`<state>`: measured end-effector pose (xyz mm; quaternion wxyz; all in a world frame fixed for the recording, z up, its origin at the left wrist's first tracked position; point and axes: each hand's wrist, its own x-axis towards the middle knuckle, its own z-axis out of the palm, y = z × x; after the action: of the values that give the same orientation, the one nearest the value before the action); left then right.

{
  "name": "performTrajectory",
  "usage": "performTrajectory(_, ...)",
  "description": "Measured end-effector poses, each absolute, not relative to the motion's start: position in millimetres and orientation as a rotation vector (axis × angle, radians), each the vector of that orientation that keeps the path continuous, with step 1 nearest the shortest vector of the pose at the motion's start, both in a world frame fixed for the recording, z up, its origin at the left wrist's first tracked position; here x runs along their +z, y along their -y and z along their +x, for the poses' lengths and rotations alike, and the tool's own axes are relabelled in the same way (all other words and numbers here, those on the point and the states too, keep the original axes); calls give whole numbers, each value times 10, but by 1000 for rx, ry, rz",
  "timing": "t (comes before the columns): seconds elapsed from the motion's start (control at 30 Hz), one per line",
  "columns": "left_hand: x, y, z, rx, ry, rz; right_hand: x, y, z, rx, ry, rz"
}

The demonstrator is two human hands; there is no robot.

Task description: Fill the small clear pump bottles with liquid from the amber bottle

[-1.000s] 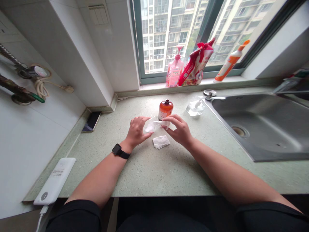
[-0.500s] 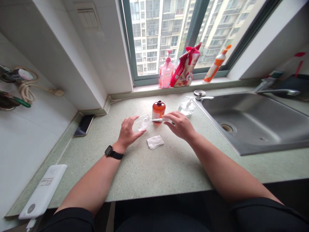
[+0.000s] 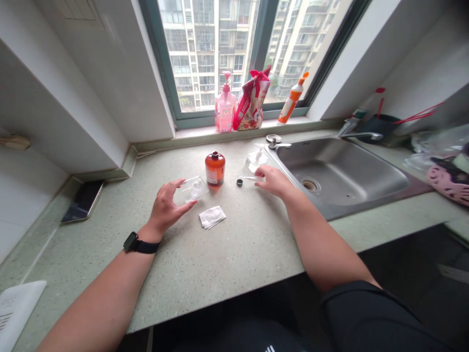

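My left hand (image 3: 166, 203) has its thumb and fingers closed round the sides of a clear, square plastic container (image 3: 191, 189) with a round neck. To its right stands an amber bottle (image 3: 215, 171), uncapped, with a white label. My right hand (image 3: 273, 181) is low over the counter, fingers pinched at the end of a thin, pale, translucent stick (image 3: 249, 178) whose exact kind I cannot make out. Just left of the stick's tip lies a small black cap (image 3: 239, 182). A clear pump bottle (image 3: 256, 159) stands behind my right hand. Folded white tissue (image 3: 212, 217) lies in front.
Along the windowsill stand a pink pump bottle (image 3: 225, 105), a red bag (image 3: 252, 100) and an orange squeeze bottle (image 3: 292, 100). A steel sink (image 3: 340, 151) is at right. A phone (image 3: 83, 200) and a white power bank (image 3: 18, 308) lie at left.
My right hand has moved away from the clear container to the right and down, taking the stick with it. The black cap now shows. My view has turned right; my left hand keeps its hold.
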<state>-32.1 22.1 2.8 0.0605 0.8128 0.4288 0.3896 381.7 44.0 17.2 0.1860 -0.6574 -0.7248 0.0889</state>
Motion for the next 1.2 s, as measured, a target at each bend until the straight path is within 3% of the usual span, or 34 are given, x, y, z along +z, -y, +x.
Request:
performTrajectory(0.63, 45, -205, -309, 1112, -1291, 2463, -45, -528, 3927, 289, 2074, -1802)
performTrajectory(1.2, -20, -245, -308, 1044, -1311, 2253, 183, -472, 3826, 172, 1823, -1602)
